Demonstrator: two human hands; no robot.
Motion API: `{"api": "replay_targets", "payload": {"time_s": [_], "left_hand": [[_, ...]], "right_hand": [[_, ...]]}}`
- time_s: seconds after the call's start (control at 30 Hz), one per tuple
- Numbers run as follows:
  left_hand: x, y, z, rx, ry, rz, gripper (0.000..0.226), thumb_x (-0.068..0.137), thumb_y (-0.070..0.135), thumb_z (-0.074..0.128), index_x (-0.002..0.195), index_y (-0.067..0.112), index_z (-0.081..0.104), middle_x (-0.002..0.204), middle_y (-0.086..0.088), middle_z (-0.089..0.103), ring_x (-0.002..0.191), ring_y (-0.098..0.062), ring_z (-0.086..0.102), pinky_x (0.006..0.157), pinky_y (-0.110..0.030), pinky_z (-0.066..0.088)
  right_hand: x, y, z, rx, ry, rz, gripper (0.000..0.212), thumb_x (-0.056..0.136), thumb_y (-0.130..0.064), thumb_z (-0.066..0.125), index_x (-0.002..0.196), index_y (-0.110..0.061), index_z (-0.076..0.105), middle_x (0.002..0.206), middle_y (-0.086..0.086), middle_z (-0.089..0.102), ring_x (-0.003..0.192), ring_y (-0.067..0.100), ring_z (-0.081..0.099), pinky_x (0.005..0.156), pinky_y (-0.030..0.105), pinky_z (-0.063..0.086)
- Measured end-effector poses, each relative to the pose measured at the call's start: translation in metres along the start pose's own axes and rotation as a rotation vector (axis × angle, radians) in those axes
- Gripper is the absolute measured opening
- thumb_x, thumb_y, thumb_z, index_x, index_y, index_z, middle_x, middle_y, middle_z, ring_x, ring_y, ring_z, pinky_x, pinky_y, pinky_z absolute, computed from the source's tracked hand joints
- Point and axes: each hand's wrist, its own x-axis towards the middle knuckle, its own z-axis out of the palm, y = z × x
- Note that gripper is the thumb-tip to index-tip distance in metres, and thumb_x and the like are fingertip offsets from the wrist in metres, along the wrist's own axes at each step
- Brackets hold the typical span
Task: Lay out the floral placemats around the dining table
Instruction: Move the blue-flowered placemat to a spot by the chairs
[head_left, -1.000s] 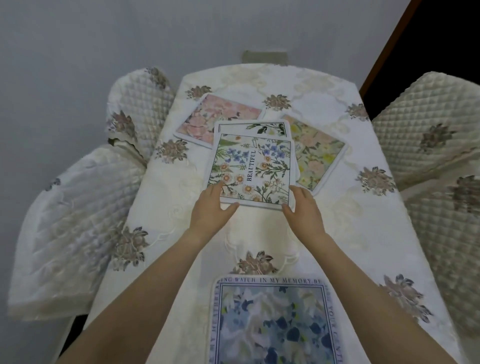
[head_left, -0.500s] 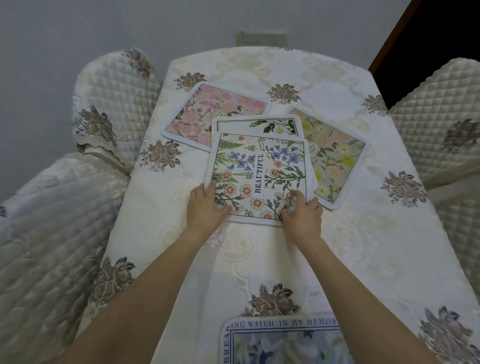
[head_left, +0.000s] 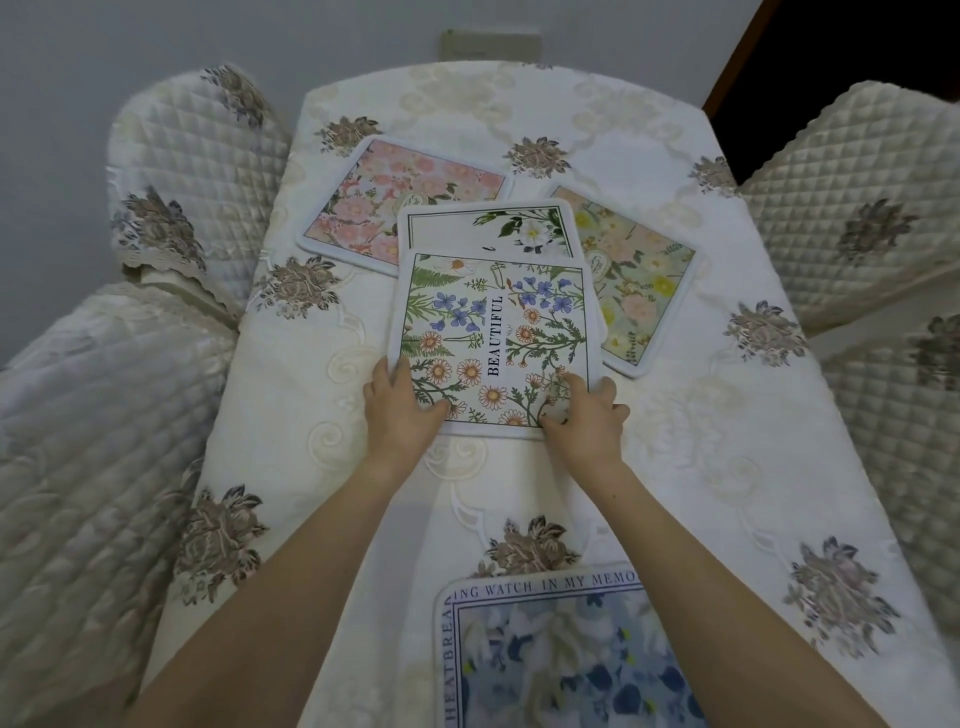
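A placemat with daisies, blue flowers and the word BEAUTIFUL (head_left: 496, 332) lies on top of a small stack at the table's middle. My left hand (head_left: 400, 410) grips its near left corner and my right hand (head_left: 584, 415) grips its near right corner. Under it a white placemat with a white flower (head_left: 488, 226) sticks out at the far side. A pink floral placemat (head_left: 400, 195) lies at the far left and a yellow-green one (head_left: 641, 275) at the right, both partly covered. A blue floral placemat (head_left: 561, 660) lies flat at the near edge.
The table (head_left: 701, 431) wears a cream embroidered cloth with brown flower motifs. Quilted covered chairs stand on the left (head_left: 104, 426) and right (head_left: 852, 218). A grey wall runs behind the far end, with a dark doorway (head_left: 857, 62) at the top right.
Both hands have closed onto the near corners of the BEAUTIFUL placemat. The view has shifted forward, so the blue placemat sits lower in the frame.
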Motion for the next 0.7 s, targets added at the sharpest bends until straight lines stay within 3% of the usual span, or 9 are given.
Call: {"api": "replay_targets", "payload": {"time_s": [0.1,0.23,0.33,0.4,0.47,0.53,0.63,0.7], "left_hand": [[-0.017,-0.003,-0.003,-0.165,0.069,0.037,0.055,0.079,0.014,0.065,0.130,0.010,0.046,0.136,-0.016,0.041,0.122,-0.033,0.045,0.099,-0.032,0.038],[-0.031,-0.003,-0.006,-0.200,0.104,0.035,0.062,0.082,0.004,0.059,0.139,0.011,0.036,0.134,-0.014,0.044,0.119,-0.027,0.047,0.089,-0.022,0.032],[-0.032,-0.002,-0.008,-0.279,0.133,-0.059,0.057,0.085,0.001,0.054,0.138,0.007,0.035,0.129,-0.018,0.051,0.119,-0.032,0.050,0.089,-0.027,0.035],[-0.032,-0.003,-0.010,-0.322,0.153,-0.110,0.048,0.086,-0.001,0.051,0.132,0.005,0.042,0.126,-0.018,0.057,0.116,-0.034,0.054,0.088,-0.029,0.040],[-0.034,-0.003,-0.011,-0.343,0.157,-0.107,0.047,0.085,-0.003,0.051,0.130,0.007,0.046,0.126,-0.015,0.060,0.113,-0.032,0.056,0.087,-0.028,0.040],[-0.039,-0.001,-0.012,-0.358,0.153,-0.097,0.050,0.084,-0.005,0.052,0.132,0.009,0.046,0.127,-0.013,0.059,0.114,-0.029,0.055,0.091,-0.029,0.041],[-0.045,0.006,-0.013,-0.387,0.146,-0.120,0.053,0.084,-0.005,0.056,0.134,0.010,0.047,0.128,-0.016,0.058,0.117,-0.029,0.054,0.097,-0.034,0.043],[-0.052,0.012,-0.014,-0.405,0.136,-0.110,0.054,0.083,-0.004,0.056,0.134,0.012,0.048,0.127,-0.014,0.058,0.113,-0.024,0.055,0.093,-0.030,0.043]], "right_hand": [[-0.015,0.012,-0.008,0.067,0.014,-0.013,0.053,0.083,-0.013,0.058,0.132,-0.019,0.043,0.142,0.020,0.025,0.115,0.042,0.036,0.094,0.042,0.037],[-0.023,0.028,-0.016,0.134,0.028,-0.069,0.051,0.085,0.001,0.048,0.134,-0.012,0.042,0.143,0.020,0.029,0.122,0.038,0.038,0.095,0.039,0.040],[-0.019,0.030,-0.022,0.290,0.085,-0.041,0.053,0.086,0.001,0.049,0.137,-0.012,0.039,0.134,0.017,0.040,0.114,0.031,0.048,0.083,0.029,0.040],[-0.013,0.031,-0.025,0.424,0.109,0.040,0.056,0.085,0.001,0.053,0.137,-0.013,0.038,0.126,0.016,0.049,0.111,0.031,0.052,0.080,0.030,0.041],[-0.009,0.033,-0.026,0.476,0.064,0.065,0.058,0.084,0.002,0.054,0.138,-0.011,0.039,0.128,0.016,0.053,0.115,0.032,0.053,0.087,0.033,0.045],[-0.011,0.037,-0.026,0.452,0.027,0.031,0.057,0.085,0.005,0.051,0.139,-0.008,0.040,0.137,0.015,0.050,0.124,0.030,0.049,0.098,0.031,0.041],[-0.015,0.041,-0.028,0.439,0.058,-0.002,0.057,0.085,0.009,0.047,0.139,-0.007,0.042,0.139,0.014,0.050,0.127,0.029,0.047,0.103,0.032,0.038],[-0.020,0.044,-0.034,0.421,0.096,-0.016,0.057,0.084,0.011,0.046,0.139,-0.007,0.042,0.137,0.014,0.051,0.126,0.030,0.047,0.102,0.031,0.037]]}}
